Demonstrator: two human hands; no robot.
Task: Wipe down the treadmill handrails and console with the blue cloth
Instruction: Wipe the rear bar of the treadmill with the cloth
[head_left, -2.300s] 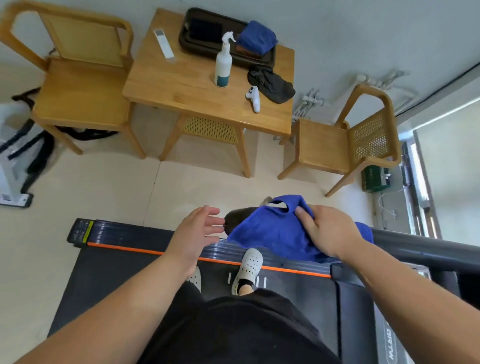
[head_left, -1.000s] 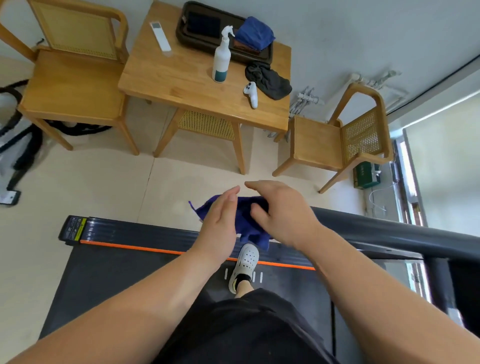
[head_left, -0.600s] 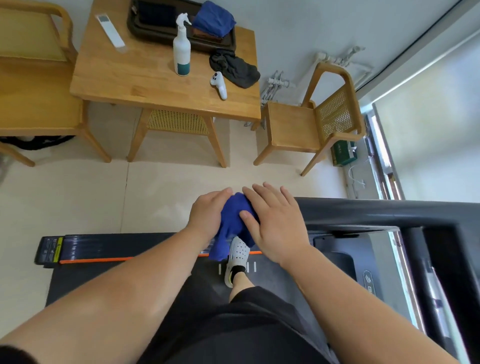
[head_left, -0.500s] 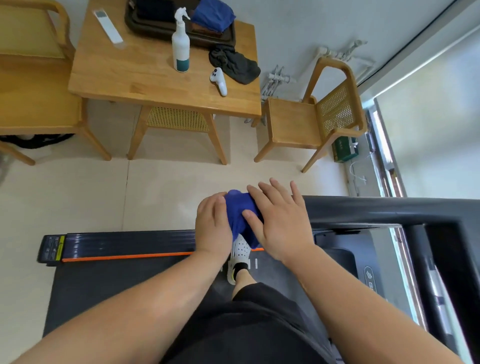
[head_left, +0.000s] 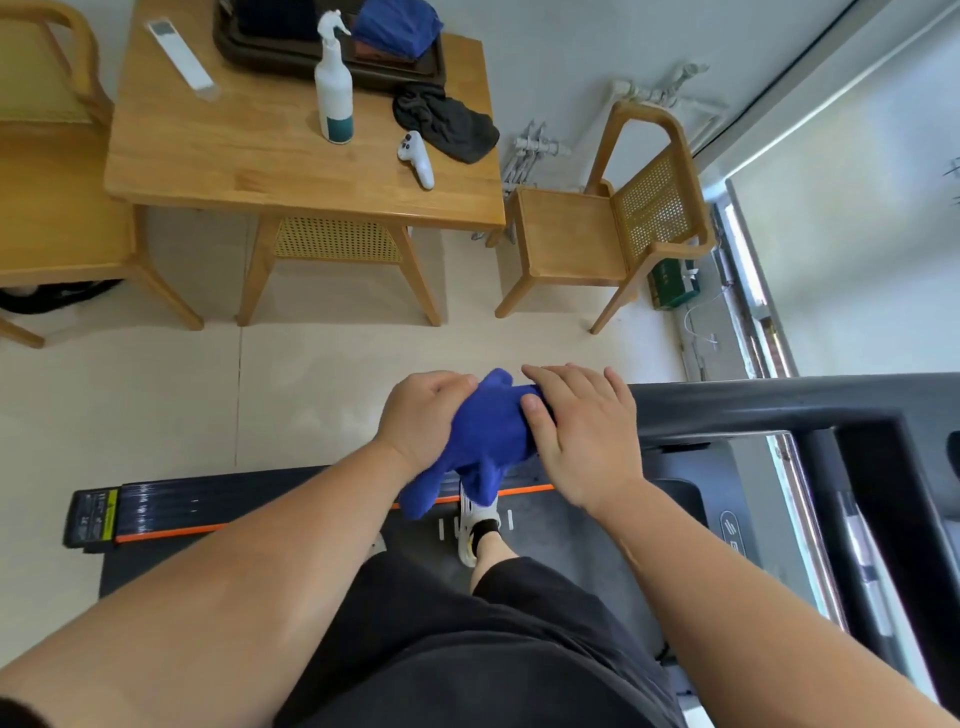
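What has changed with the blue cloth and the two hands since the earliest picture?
The left hand, open and apart from the blue cloth then, has come in and now grips it. The cloth, spread wide under the right hand before, is now bunched between both hands at the handrail end. The right hand rests on it with straight fingers. The spray bottle on the table stayed in place.

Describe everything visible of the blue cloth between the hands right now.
The blue cloth is deep blue, soft-looking fabric, bunched into a wad at the end of the dark handrail. The left hand grips its left side; the right hand lies flat on its right side. A loose tail hangs below.
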